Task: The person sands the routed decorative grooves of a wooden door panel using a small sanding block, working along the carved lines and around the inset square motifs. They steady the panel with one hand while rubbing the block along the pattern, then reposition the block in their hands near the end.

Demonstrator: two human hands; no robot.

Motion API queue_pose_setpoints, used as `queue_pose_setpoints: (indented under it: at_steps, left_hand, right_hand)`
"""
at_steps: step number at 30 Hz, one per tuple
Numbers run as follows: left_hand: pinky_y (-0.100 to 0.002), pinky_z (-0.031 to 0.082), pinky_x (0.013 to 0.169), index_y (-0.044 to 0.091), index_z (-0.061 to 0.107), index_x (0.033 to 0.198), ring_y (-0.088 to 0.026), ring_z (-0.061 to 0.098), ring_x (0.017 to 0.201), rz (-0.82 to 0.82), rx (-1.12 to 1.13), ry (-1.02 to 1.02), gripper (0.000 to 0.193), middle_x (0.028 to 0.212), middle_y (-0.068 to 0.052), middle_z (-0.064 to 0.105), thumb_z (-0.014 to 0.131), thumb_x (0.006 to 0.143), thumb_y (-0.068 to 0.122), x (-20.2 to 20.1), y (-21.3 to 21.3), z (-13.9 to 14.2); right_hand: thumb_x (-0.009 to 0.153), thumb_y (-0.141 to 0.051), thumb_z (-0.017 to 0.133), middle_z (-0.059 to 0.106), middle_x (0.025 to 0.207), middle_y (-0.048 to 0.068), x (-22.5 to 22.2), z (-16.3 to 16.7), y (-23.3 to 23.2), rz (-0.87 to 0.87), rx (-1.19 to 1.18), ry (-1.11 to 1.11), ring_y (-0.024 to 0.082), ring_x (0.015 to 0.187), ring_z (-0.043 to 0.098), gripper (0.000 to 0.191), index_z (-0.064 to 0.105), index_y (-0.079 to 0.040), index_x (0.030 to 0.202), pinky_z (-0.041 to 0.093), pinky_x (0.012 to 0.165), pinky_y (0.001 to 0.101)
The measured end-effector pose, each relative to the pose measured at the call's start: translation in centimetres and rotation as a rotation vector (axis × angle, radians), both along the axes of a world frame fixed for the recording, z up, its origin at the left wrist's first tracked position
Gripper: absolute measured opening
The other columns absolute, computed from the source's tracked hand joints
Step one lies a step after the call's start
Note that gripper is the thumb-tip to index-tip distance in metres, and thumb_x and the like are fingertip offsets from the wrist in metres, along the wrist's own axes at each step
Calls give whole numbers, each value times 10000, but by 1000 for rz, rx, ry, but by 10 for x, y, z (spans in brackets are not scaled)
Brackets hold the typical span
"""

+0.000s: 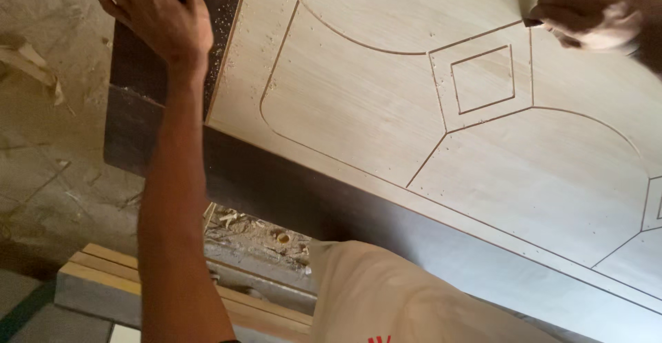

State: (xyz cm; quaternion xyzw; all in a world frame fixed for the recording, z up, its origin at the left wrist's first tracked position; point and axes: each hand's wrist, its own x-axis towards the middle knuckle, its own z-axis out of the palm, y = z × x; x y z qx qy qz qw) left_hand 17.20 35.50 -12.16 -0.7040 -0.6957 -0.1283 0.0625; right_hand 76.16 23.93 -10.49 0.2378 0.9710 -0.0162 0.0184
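Note:
A large pale wooden panel (386,102) lies flat, cut with grooves that form curves, straight lines and a diamond inside a square (483,79). It rests on a dark board (145,115) that sticks out on the left. My left hand (158,15) lies on the dark board's far corner with its fingers curled over the edge. My right hand (593,8) is closed around a small dark-tipped piece (532,22). The tip touches a groove just above the square. What the piece is cannot be made out.
Sawdust specks lie on the dark board beside the panel's left edge. Below the board are wood shavings (241,226) and stacked pale timber strips (103,264). A dusty concrete floor (48,122) is on the left. My light shirt (386,295) fills the bottom centre.

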Motion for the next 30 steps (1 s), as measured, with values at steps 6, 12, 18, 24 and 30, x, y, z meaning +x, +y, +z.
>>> queue_pose_setpoints:
  at_steps: [6, 12, 18, 24, 30]
  left_hand:
    - [-545, 88, 1337, 146, 109, 1686, -275, 100, 1642, -425, 10, -123, 779, 1753, -69, 63, 417, 1141, 609, 156, -62, -17]
    - [-560, 120, 1306, 76, 279, 1614, -336, 198, 1572, -325, -291, -58, 839, 1677, -151, 216, 460, 1063, 683, 186, -71, -8]
    - [-566, 192, 1303, 25, 340, 1585, -341, 254, 1546, -358, -140, -122, 813, 1655, -147, 298, 634, 1050, 562, 183, -79, -8]
    - [-572, 204, 1280, 27, 353, 1583, -330, 270, 1525, -345, -81, -148, 838, 1630, -142, 322, 696, 1010, 533, 184, -80, -8]
    - [-544, 216, 1300, 54, 367, 1585, -313, 277, 1524, -347, -53, -170, 793, 1625, -116, 345, 703, 1023, 502, 181, -83, -9]
  right_hand:
    - [796, -78, 796, 761, 1108, 57, -6, 4, -4, -138, -15, -68, 191, 1056, 716, 273, 739, -71, 1064, 602, 1008, 323]
    - [850, -20, 788, 746, 1095, 59, 1, -11, -5, -193, -51, 89, 197, 1062, 709, 219, 704, -69, 1046, 603, 999, 324]
    - [826, 18, 775, 719, 1060, 77, -20, -25, 6, -102, -71, 217, 205, 994, 687, 239, 678, -62, 1029, 598, 941, 319]
    - [783, -36, 790, 719, 1009, 73, -101, -22, 20, 32, -149, 265, 202, 949, 675, 217, 683, -54, 971, 592, 928, 333]
    - [921, -137, 791, 712, 1067, 97, -141, -31, 13, 47, 27, 283, 208, 1010, 679, 172, 682, -56, 1027, 569, 987, 329]
